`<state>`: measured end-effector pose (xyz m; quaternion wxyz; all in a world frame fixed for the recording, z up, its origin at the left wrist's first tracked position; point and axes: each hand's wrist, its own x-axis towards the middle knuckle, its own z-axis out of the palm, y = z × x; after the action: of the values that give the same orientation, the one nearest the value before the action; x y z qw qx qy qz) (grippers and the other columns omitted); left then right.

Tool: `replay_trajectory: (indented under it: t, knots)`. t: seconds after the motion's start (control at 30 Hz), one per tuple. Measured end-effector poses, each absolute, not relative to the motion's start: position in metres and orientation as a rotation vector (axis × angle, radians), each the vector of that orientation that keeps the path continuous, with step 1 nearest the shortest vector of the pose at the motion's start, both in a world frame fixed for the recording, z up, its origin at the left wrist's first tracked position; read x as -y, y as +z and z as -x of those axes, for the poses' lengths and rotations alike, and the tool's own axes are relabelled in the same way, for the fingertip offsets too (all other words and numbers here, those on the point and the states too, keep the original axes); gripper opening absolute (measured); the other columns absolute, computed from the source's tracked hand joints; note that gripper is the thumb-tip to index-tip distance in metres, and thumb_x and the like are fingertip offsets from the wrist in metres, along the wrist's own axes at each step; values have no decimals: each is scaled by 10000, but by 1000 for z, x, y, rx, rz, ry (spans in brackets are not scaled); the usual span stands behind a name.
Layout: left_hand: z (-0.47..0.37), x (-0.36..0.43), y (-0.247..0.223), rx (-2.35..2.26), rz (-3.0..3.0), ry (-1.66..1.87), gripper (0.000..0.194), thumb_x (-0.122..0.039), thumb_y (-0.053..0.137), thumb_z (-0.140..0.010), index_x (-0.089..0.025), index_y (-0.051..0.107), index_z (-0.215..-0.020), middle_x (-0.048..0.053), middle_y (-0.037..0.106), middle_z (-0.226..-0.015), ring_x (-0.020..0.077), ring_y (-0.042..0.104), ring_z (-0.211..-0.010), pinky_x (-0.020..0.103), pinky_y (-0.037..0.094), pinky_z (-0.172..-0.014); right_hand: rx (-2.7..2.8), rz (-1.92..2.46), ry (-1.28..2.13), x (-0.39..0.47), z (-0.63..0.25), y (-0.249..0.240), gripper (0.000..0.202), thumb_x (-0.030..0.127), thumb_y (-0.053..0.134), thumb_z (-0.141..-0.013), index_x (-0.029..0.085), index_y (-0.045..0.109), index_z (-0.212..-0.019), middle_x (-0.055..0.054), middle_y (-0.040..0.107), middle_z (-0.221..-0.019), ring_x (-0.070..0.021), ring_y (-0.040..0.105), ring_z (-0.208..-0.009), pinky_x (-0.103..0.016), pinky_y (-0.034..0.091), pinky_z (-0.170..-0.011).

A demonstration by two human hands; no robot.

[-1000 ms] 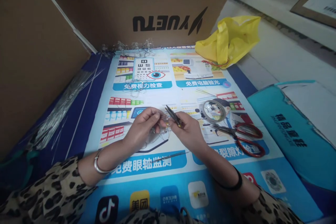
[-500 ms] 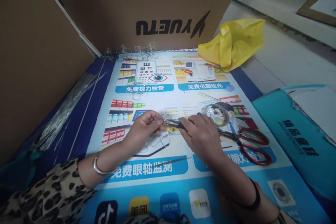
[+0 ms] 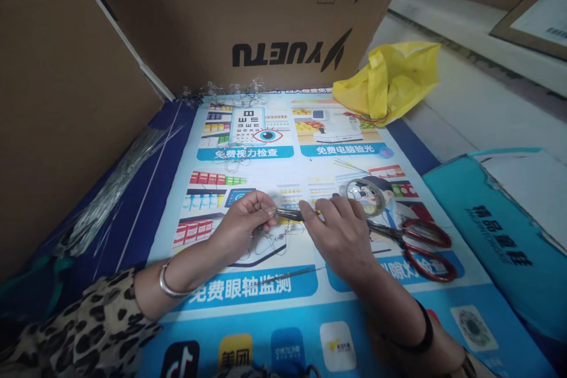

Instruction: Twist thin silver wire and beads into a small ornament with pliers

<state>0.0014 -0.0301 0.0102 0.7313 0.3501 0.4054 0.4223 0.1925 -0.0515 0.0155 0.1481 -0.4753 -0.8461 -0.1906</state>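
Note:
My left hand [image 3: 248, 218] pinches a thin wire between thumb and forefinger; the piece is very small and partly hidden by the fingertips. My right hand [image 3: 339, 230] is wrapped round a pair of pliers [image 3: 290, 214], whose narrow jaws point left and meet the wire at my left fingertips. Thin bent wire [image 3: 270, 239] hangs or lies just below the left fingers; I cannot tell which. Right of my right hand lie scissors [image 3: 401, 237] with red handles. A roll of clear tape [image 3: 381, 204] rests just beyond that hand.
Straight wires [image 3: 119, 189] lie bundled at the left. Bent wire pieces [image 3: 233, 93] are heaped at the back before a cardboard box [image 3: 199, 18]. A yellow bag [image 3: 398, 80] sits back right, a teal box [image 3: 491, 236] at the right. A printed sheet [image 3: 261, 319] covers the table.
The pliers' jaws have tilted a little and now sit close against my left fingertips. Both hands stay in nearly the same place; the camera view has shifted slightly.

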Motion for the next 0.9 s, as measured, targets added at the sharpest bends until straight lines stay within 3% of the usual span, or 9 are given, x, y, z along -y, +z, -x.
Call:
replay_trajectory:
  t: [0.23, 0.9]
  knots:
    - [0, 31, 9, -890, -769, 917, 93, -150, 615, -734, -160, 523, -741, -30, 557, -544, 63, 490, -498, 174, 357, -506, 2447, 1361, -641, 51, -192, 17, 232, 166, 479, -852, 221, 592, -1046, -66, 597, -791, -222, 458, -776, -389, 295, -690]
    - [-1, 29, 3, -854, -792, 924, 137, -199, 616, -756, -160, 485, -749, -23, 546, -538, 46, 406, -445, 153, 273, -430, 2405, 1366, -685, 52, -194, 17, 189, 215, 512, -849, 223, 597, -1018, -45, 569, -784, -193, 440, -771, -365, 265, -719]
